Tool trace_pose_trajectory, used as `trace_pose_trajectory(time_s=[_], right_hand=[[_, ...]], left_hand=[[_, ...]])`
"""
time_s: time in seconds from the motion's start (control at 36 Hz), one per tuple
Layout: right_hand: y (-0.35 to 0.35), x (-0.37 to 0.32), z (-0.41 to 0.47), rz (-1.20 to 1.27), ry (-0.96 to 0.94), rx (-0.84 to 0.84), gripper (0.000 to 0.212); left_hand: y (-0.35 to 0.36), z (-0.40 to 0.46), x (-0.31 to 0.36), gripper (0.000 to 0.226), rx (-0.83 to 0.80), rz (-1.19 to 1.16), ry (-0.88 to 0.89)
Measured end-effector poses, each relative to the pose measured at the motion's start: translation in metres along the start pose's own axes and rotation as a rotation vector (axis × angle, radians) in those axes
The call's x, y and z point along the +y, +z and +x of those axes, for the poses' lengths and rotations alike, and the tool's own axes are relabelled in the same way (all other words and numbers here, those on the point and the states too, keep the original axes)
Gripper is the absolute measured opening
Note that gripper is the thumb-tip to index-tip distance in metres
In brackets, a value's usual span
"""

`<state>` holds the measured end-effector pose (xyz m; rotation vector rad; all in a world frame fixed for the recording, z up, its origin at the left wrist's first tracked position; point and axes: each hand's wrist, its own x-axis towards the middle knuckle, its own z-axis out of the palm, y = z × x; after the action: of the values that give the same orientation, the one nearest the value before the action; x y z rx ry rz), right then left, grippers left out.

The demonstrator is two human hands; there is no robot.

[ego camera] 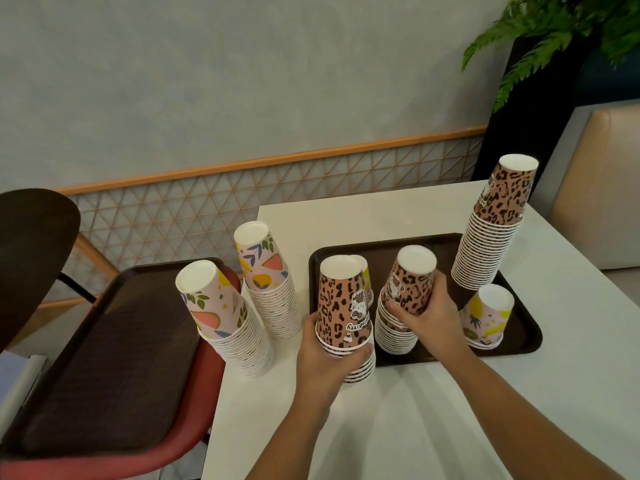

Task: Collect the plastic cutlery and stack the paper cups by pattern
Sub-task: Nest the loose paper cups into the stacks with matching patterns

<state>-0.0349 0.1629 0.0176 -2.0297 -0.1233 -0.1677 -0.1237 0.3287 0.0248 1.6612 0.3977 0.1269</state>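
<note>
Your left hand (327,358) grasps a short leopard-print stack (344,313) at the near left edge of the brown tray (519,344). Your right hand (427,308) grasps a second leopard-print stack (403,299) on that tray. Both carry a cartoon cat; the lettering is not legible. A tall leopard stack (493,223) stands far right, a fruit-print cup (486,317) below it. Two fruit-print stacks (239,327) stand left, by the table (381,427) edge.

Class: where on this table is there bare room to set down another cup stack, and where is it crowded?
Free: the white table in front of the tray, between the forearms, and its right side beyond the tray. Crowded: the tray itself and the left edge by the two floral stacks.
</note>
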Motion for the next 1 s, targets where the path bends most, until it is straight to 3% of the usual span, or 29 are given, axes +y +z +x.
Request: trace_pose_trajectory(time_s=[0.08, 0.14, 0.25, 0.31, 0.36, 0.47, 0.56, 0.75, 1.0], right_hand=[[0.003, 0.008, -0.002, 0.010, 0.012, -0.026, 0.092], [0.002, 0.004, -0.002, 0.014, -0.045, 0.087, 0.093], [-0.012, -0.030, -0.001, 0.024, -0.372, 0.316, 0.073], [-0.016, -0.052, -0.002, 0.119, -0.450, 0.256, 0.067], [-0.017, -0.072, -0.004, 0.209, -0.439, 0.076, 0.064], [-0.007, -0.087, -0.009, 0.121, -0.294, -0.267, 0.085], [0.002, -0.085, -0.012, 0.045, -0.213, -0.400, 0.086], [0.008, -0.083, -0.013, 0.048, -0.185, -0.356, 0.063], [-0.003, -0.091, -0.003, 0.104, -0.178, -0.205, 0.053]], left_hand=[[0.000, 0.000, 0.001, 0.084, 0.004, 0.000, -0.001], [0.001, -0.001, 0.003, 0.084, 0.000, -0.001, 0.004], [0.001, 0.000, 0.006, 0.082, -0.009, -0.024, 0.024], [0.001, 0.001, 0.009, 0.088, -0.013, -0.041, 0.033], [0.002, 0.000, 0.014, 0.090, -0.021, -0.070, 0.046], [0.004, 0.000, 0.023, 0.087, -0.050, -0.103, 0.075], [0.004, 0.001, 0.026, 0.084, -0.048, -0.074, 0.095], [0.000, 0.002, 0.021, 0.101, -0.082, -0.009, 0.099], [0.002, -0.001, 0.021, 0.101, -0.127, 0.027, 0.095]])
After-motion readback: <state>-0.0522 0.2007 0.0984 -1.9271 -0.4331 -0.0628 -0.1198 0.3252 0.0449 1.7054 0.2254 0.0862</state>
